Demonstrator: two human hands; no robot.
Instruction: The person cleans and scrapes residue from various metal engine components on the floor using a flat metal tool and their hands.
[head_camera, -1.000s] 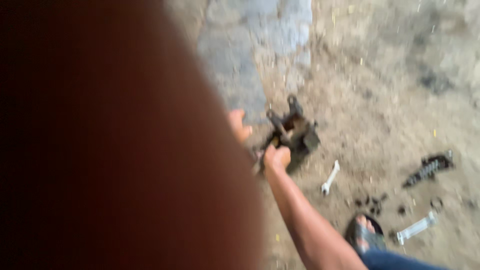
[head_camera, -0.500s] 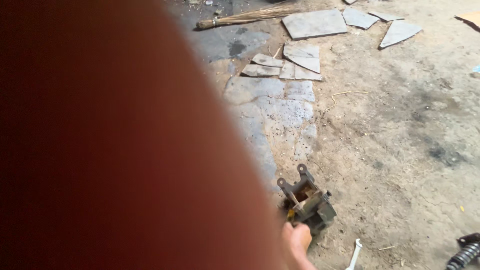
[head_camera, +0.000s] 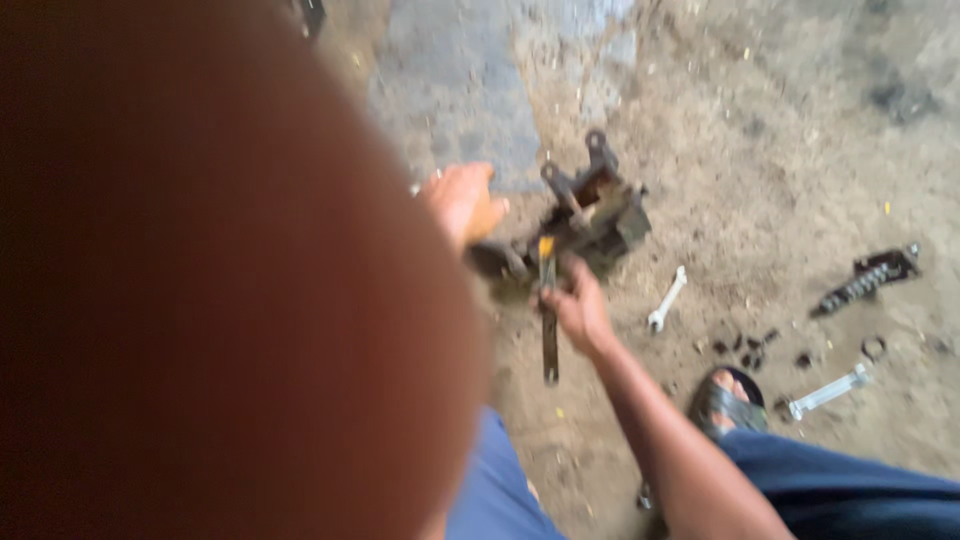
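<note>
The view has swung back down since half a second ago, and the stone slabs at the top are gone from sight, with both hands now in frame. The right hand (head_camera: 580, 310) is closed around a long dark tool (head_camera: 548, 310) with a yellow-tipped end, pressing against the metal part (head_camera: 595, 215). That part is dark, greasy, blocky cast metal with two upright lugs, sitting on gritty, sandy ground (head_camera: 780, 160) beside a grey concrete patch (head_camera: 450, 90). The left hand (head_camera: 462, 200) sits just beside the part's left end; whether it grips anything, I cannot tell. A silver spanner (head_camera: 667, 298) lies near, a dark coiled spring piece (head_camera: 866, 278) further right. A blurred reddish-brown mass fills the left side of the picture.
</note>
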